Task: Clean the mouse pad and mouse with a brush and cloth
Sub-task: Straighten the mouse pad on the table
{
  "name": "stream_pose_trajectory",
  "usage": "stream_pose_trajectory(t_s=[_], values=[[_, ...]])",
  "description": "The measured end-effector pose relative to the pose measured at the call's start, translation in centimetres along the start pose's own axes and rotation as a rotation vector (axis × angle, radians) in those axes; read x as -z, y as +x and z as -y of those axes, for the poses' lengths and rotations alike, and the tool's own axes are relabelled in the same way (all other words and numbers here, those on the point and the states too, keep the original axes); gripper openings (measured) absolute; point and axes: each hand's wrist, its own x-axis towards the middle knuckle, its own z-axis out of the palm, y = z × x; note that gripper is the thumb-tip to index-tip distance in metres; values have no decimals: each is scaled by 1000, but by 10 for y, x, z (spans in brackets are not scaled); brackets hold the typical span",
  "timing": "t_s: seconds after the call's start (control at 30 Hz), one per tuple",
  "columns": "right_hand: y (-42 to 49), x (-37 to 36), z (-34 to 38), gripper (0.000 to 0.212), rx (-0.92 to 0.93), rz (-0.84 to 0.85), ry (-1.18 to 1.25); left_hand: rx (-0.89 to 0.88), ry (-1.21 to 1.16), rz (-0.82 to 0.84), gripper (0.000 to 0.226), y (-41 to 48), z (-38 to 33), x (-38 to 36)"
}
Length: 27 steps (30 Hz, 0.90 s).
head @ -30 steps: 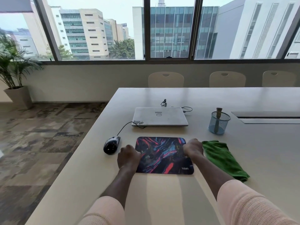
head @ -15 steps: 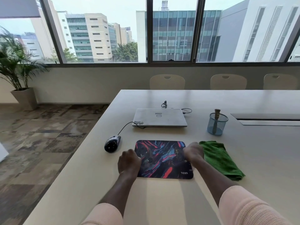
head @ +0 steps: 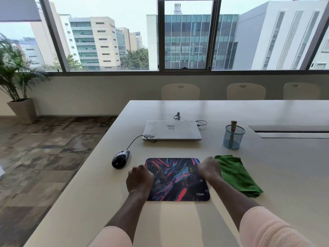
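- The table (head: 267, 175) carries everything; a closed laptop (head: 172, 130) lies at the far side
- The mouse pad (head: 176, 177) lies flat near the front edge; the left hand (head: 139, 179) is curled on its left edge, the right hand (head: 210, 169) curled on its right edge; whether either pinches the pad, I cannot tell
- The green cloth (head: 236, 175) lies just right of the pad, touching the right hand
- The mesh cup (head: 233, 138) stands beyond the cloth; the brush (head: 233, 124) upright inside
- The mouse (head: 120, 159) sits left of the pad, apart
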Motion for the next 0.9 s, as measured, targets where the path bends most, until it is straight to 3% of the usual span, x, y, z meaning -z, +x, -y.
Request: stream_pose_trajectory(t_s=[0.2,0.4,0.9], values=[[7,-4,7,33,288,-85,-141,-194,7,-97,30,20,-16,-12],[21,-5,4,35,476,-164,-239,-362,-92,-8,45,39,-45,-26],[75,37,-27,31,432,-318,-258,-588,-124,334,59,42,-160,-79]])
